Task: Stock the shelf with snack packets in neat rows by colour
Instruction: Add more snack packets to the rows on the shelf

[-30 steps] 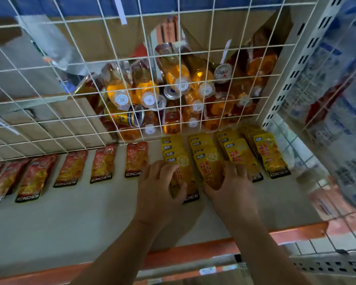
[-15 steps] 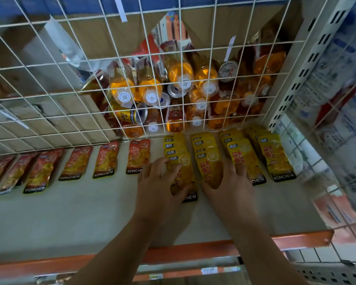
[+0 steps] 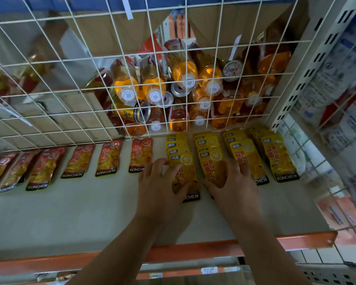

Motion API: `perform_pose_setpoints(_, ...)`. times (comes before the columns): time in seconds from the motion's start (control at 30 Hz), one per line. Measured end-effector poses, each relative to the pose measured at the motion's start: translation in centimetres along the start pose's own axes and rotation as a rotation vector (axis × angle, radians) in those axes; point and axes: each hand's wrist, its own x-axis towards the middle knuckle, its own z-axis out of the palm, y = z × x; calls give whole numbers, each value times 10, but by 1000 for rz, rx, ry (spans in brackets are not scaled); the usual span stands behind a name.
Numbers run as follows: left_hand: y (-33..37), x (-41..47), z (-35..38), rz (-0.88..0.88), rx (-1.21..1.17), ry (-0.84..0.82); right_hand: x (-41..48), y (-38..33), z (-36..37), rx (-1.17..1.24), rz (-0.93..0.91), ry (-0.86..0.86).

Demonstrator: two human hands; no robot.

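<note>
Several red snack packets [image 3: 109, 159] lie side by side along the back of the pale shelf [image 3: 70, 212], on the left. To their right are several overlapping rows of yellow snack packets [image 3: 275, 159]. My left hand [image 3: 158, 190] grips the front packet of the leftmost yellow row [image 3: 186, 171], with curled fingers at its left edge and the thumb across its lower part. My right hand [image 3: 232, 188] holds the front packet of the second yellow row [image 3: 212, 163] between thumb and fingers, covering its lower end.
A white wire mesh panel [image 3: 49, 99] closes the back of the shelf. Behind it are orange drink bottles and cans [image 3: 183, 79] and cardboard boxes. An orange rail [image 3: 193, 249] edges the shelf front. A perforated upright [image 3: 308, 68] and side mesh bound the right.
Both hands stay on the same two yellow packets with only slight finger shifts. The view has tilted down a little.
</note>
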Motion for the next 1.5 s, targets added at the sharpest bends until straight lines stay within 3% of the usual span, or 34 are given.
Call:
perform_pose_setpoints(0.13, 1, 0, -1, -3, -6, -3, 0, 0, -9, 26, -38, 40)
perform_pose_setpoints(0.23, 0, 1, -2, -30, -55, -13, -10, -14, -13, 44, -188, 95)
perform_pose_setpoints(0.37, -2, 3, -2, -86, -71, -4, -31, -41, 1, 7, -365, -69)
perform_pose_setpoints(0.8, 0, 4, -2, -115, -144, -3, -22, -53, 19, -77, -294, -237)
perform_pose_setpoints(1.5, -5, 4, 1, -96, -170, 59, -22, -52, 22, 29, -335, -198)
